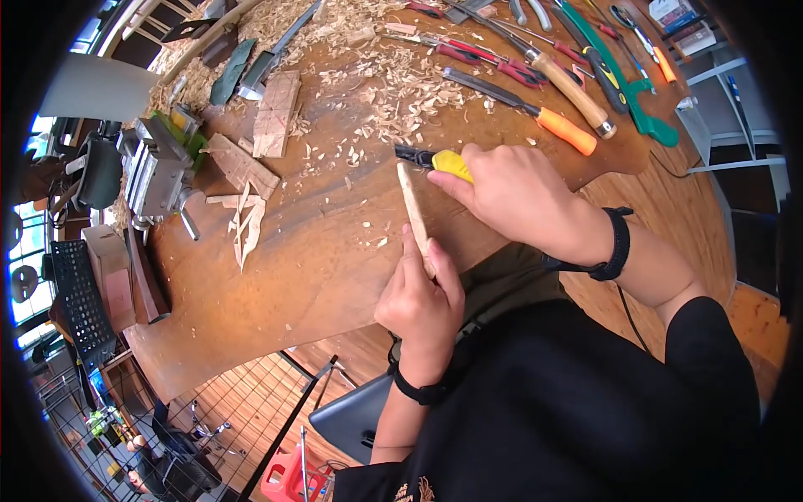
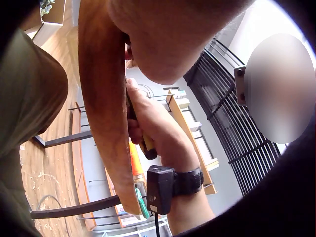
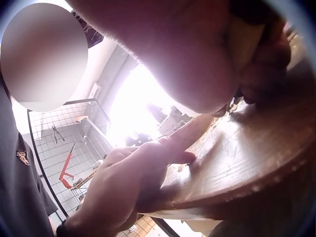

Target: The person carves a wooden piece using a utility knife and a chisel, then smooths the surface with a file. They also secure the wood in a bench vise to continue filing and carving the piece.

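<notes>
In the head view my left hand grips the lower end of a slim, pale wooden stick, which points away from me over the table edge. My right hand holds a yellow and black utility knife, its dark front end close beside the stick's far tip. The right wrist view shows the left hand with its fingers along the stick. From the left wrist, the right hand shows wrapped round the knife's handle, partly behind the table edge.
Wood shavings lie across the wooden table. Chisels, including an orange-handled one, pliers and a green saw lie at the far right. A metal vise and wood offcuts stand to the left.
</notes>
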Demonstrator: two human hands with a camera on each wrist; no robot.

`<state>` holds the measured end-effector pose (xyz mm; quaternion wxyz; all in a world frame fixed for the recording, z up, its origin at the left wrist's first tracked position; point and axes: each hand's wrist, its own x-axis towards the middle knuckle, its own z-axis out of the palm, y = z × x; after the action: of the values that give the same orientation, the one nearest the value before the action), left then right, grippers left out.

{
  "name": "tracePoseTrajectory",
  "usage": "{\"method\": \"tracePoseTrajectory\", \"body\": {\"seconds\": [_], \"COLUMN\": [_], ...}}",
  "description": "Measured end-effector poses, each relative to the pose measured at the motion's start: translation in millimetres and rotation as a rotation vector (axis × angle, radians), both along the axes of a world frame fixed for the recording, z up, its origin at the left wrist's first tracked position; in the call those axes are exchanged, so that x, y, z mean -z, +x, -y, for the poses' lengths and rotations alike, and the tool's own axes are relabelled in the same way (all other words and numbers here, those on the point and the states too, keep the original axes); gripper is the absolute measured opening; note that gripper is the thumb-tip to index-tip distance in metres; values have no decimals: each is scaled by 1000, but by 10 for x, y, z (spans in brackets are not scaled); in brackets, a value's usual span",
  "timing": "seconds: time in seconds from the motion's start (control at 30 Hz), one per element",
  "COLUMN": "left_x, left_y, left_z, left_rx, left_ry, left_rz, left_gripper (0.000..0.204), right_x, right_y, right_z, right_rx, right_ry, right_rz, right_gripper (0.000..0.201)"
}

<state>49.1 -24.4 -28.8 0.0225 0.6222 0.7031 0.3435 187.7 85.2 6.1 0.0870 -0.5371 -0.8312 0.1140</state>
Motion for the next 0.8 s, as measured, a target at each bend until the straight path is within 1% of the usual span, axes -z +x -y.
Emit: {"method": "tracePoseTrajectory", "body": {"seconds": [0.07, 0.1, 0.27, 0.3, 0.37, 0.5, 0.57, 0.6, 0.67, 0.8], "left_x": [3, 6, 22, 28, 34, 30, 67, 67, 55, 20], "left_y": [-16, -18, -17, -18, -18, -23, -15, -14, -14, -19], "left_z": [10, 3, -6, -6, -1, -21, -27, -29, -33, -19], "left_rx": [-5, -9, -32, -33, -37, -11, -11, -6, -1, -11], "left_ry": [-56, -55, -38, -42, -26, -1, 48, 44, 53, 7], "left_rz": [10, 9, 26, 25, 49, 42, 55, 56, 45, 22], "left_gripper": [37, 37, 40, 40, 41, 42, 43, 43, 43, 42], "right_x": [-18, -33, -151, -159, -171, -225, -261, -268, -272, -264], "right_y": [-14, -15, 49, 61, 86, 148, 145, 141, 123, 104], "right_z": [-13, -7, 141, 148, 154, 129, 171, 176, 178, 162], "right_rx": [-33, -37, -68, -68, 39, 59, -17, -11, -88, -133], "right_ry": [-33, -32, -192, -196, -207, -229, -245, -248, -256, -278], "right_rz": [-17, -18, -37, -37, -71, -81, -99, -99, -137, -102], "right_gripper": [56, 56, 56, 56, 56, 55, 55, 55, 54, 54]}}
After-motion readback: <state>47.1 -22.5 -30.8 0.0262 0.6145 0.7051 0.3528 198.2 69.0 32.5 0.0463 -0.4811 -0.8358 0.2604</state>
